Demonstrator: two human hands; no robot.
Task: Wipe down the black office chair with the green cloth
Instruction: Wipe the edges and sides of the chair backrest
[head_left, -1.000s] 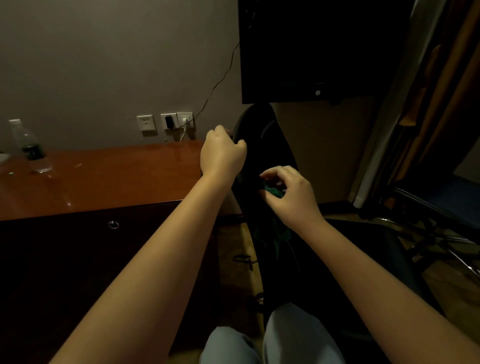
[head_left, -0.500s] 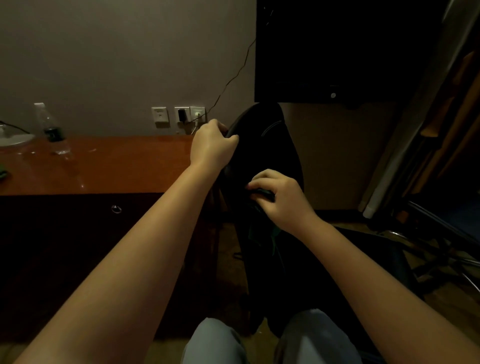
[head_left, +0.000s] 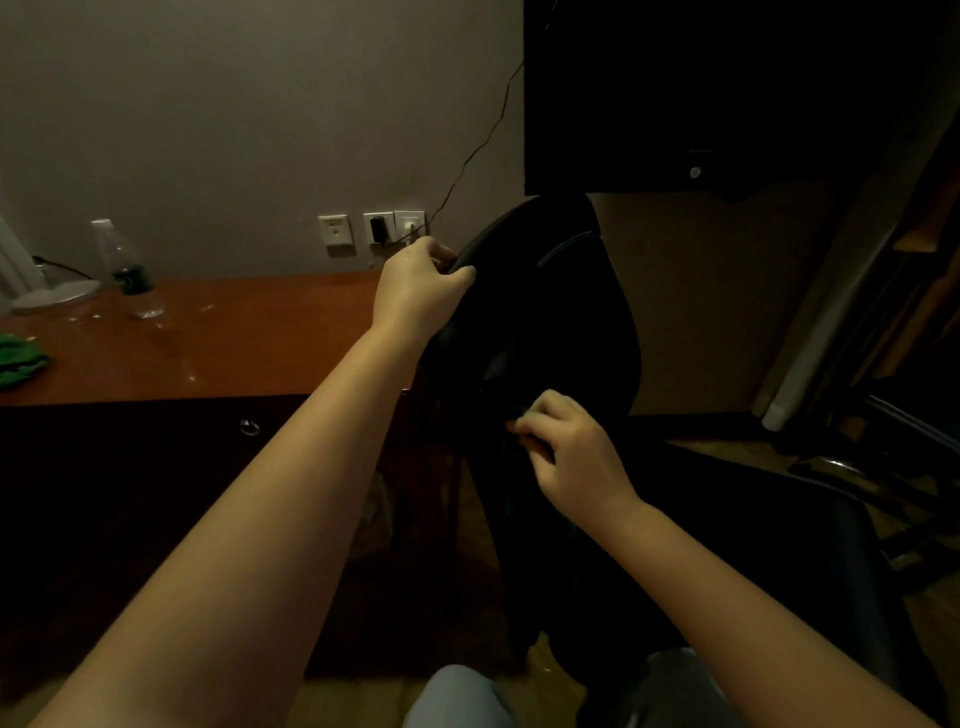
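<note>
Held: one black office chair.
Left grip: clasps its top edge.
Right grip: curled against the backrest; contents too dark to tell.
Table: one green cloth, one bottle.

Head-worn view, facing forward-down (wide-angle, close)

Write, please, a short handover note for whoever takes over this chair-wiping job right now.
Left hand: grips the black office chair at the top edge of its backrest.
Right hand: fingers curled on the green cloth, which barely shows in the dark, against the backrest's front about midway down.
A separate green bundle lies on the desk at far left.
Done: the room is too dim to tell how much has been wiped.
Left: probably the lower backrest and the seat.
</note>
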